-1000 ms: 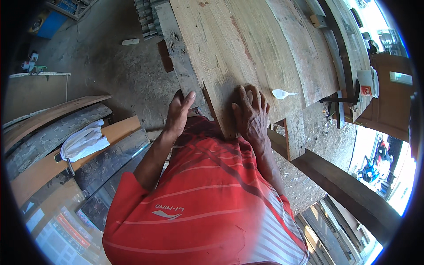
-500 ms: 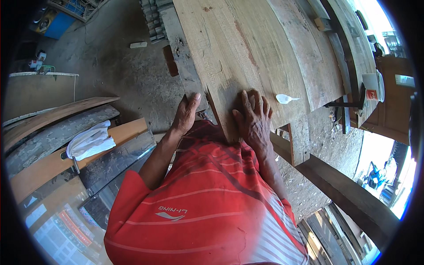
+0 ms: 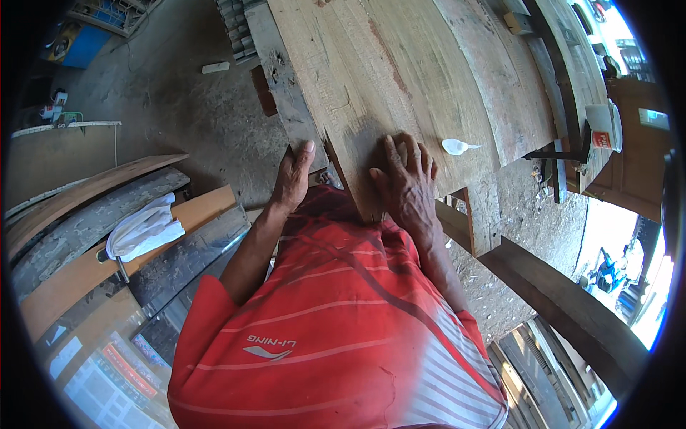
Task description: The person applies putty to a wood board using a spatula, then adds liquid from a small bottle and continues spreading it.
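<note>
My left hand [image 3: 291,179] grips the near end of a narrow grey board [image 3: 286,93], thumb on top and the other fingers hidden along its side and underside. Beside that board lies a wide wooden panel [image 3: 350,79] of several brown planks. My right hand [image 3: 409,179] rests palm down on the panel's near end, fingers spread and holding nothing. Under and ahead of its fingertips the wood has a dark smudge. To the right of this hand, a small white squeeze bottle [image 3: 453,147] with a thin nozzle lies on its side on the panel.
A white bucket [image 3: 602,127] stands at the right. A dark beam [image 3: 564,314] slants toward the lower right, near stacked boards [image 3: 536,372]. At my left, a white cloth [image 3: 146,227] hangs over leaning planks [image 3: 204,211]. A short pale block [image 3: 215,68] lies on the floor.
The whole view has shifted slightly, so the scene sits a little higher and to the left. Both hands keep their places on the wood.
</note>
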Demonstrator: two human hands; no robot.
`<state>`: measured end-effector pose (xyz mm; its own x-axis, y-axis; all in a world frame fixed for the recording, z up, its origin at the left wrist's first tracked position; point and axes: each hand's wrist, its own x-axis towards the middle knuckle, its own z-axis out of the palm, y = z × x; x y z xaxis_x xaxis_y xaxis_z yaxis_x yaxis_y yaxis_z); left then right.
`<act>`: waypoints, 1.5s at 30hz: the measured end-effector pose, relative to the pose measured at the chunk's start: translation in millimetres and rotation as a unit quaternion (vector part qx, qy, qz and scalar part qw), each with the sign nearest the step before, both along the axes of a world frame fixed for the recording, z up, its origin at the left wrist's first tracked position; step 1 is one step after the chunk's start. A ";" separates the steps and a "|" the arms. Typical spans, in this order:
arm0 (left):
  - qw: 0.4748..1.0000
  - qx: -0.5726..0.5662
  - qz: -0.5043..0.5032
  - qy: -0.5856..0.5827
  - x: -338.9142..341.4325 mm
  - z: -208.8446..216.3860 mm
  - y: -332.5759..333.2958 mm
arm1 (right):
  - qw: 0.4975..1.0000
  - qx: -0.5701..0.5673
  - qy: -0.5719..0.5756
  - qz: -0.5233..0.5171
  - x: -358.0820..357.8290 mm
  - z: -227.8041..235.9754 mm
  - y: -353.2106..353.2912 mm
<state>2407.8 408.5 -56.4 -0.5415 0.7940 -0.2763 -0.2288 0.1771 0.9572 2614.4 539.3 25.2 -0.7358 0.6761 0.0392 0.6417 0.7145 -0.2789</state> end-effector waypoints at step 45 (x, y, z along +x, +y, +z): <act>0.999 0.005 0.037 0.032 3.8 4.3 2.2 | 1.000 -0.024 0.000 0.018 4.8 -1.1 9.1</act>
<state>2411.5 410.7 -52.1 -0.6151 0.7541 -0.2303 -0.1784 0.1515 0.9722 2619.2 548.3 24.1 -0.7601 0.6498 0.0063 0.6156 0.7231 -0.3134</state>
